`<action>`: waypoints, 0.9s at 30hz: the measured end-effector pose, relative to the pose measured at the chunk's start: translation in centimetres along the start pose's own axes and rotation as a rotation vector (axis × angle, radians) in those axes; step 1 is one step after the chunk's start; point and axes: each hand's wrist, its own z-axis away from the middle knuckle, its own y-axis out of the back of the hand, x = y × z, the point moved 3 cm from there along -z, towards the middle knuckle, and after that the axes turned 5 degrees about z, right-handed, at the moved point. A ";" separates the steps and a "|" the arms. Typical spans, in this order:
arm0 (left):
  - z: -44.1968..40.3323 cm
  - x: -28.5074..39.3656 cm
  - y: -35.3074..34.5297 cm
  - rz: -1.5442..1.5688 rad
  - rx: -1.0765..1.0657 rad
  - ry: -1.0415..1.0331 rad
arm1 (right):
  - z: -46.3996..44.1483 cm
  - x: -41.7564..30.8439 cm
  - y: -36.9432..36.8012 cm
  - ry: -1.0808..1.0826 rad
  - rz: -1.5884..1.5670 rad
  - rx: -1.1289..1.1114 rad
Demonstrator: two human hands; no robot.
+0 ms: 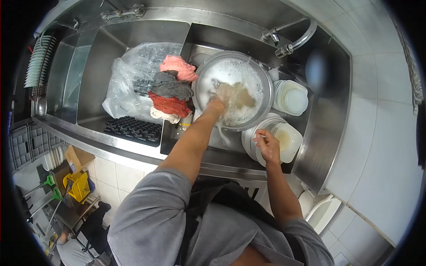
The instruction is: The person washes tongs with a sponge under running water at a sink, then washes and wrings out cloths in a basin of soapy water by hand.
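My left hand [217,105] reaches into a round grey basin [269,91] of foamy, cloudy water; its fingers are blurred and partly hidden by splashing, so what it holds, if anything, does not show. Above a pile of white plates and bowls [290,144] at the basin's lower right is my right hand [267,145], its fingers loosely bent and apart, with nothing visible in them. More white square bowls [296,101] are stacked to the right of the basin.
Pink, grey and red cloths [171,104] lie on the sink divider, beside clear plastic [126,88] and a black mat [133,130]. A faucet [297,42] overhangs the right sink. Plates [40,62] stand in a far-left rack. Another person [73,250] is at lower left.
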 end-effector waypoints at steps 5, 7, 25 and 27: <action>2.5 1.1 5.5 0.560 0.059 0.054 | -2.1 0.9 0.1 0.075 0.134 -0.029; 3.8 1.8 9.3 0.866 0.388 -0.142 | -4.4 -1.1 -1.1 0.182 0.132 0.003; 14.9 -1.5 18.5 2.070 0.382 0.120 | -10.8 -13.2 -4.8 0.228 -0.544 0.120; 13.5 2.7 17.8 2.445 0.082 0.123 | -9.8 -12.3 -6.7 0.315 -0.340 0.136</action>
